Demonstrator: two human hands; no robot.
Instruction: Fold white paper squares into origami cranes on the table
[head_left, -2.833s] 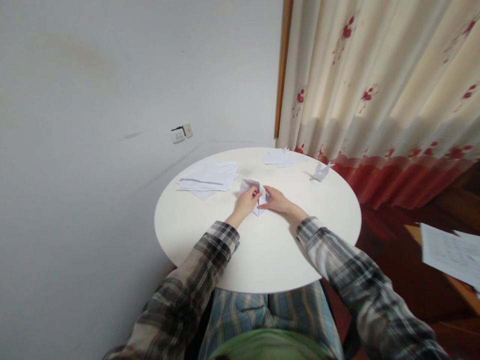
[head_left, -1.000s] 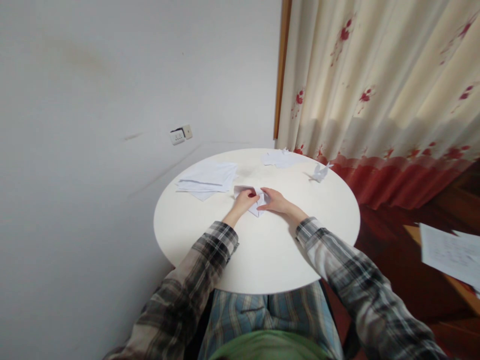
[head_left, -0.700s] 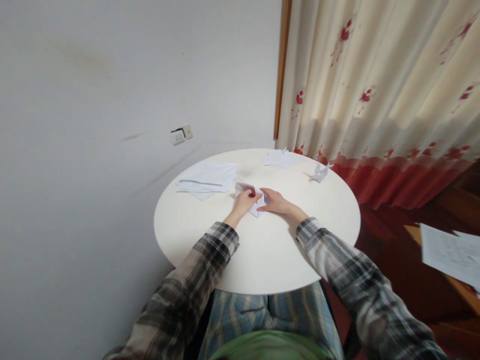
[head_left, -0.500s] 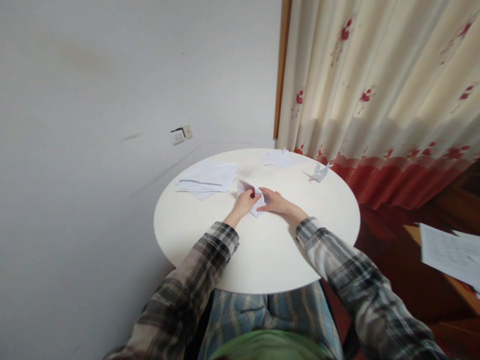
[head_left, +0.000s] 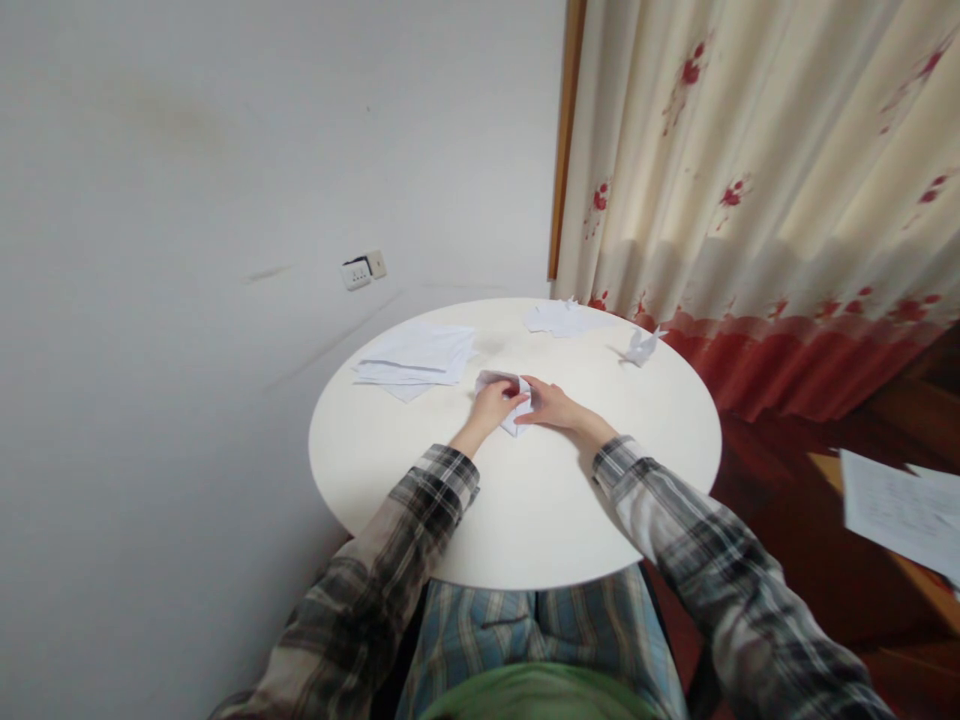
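Note:
A small piece of folded white paper [head_left: 514,424] lies at the middle of the round white table [head_left: 525,530], its far flap raised. My left hand [head_left: 493,404] has its fingers curled on the paper's left side, with the thumb and fingertips closed on the flap. On the right edge rests my right hand [head_left: 551,405], its thumb and fingers bent around that side of the paper. Both hands partly cover the paper, so its folds show only in part.
Stacked white sheets [head_left: 416,355] lie at the table's left. More paper [head_left: 559,318] is at the far edge, and a folded paper figure [head_left: 641,346] stands at the right. The wall with a socket [head_left: 356,275] borders the left; a curtain [head_left: 750,200] hangs behind.
The raised far flap of the paper has come down lower toward me. My left fingers have shifted slightly right with it; my right hand has barely moved.

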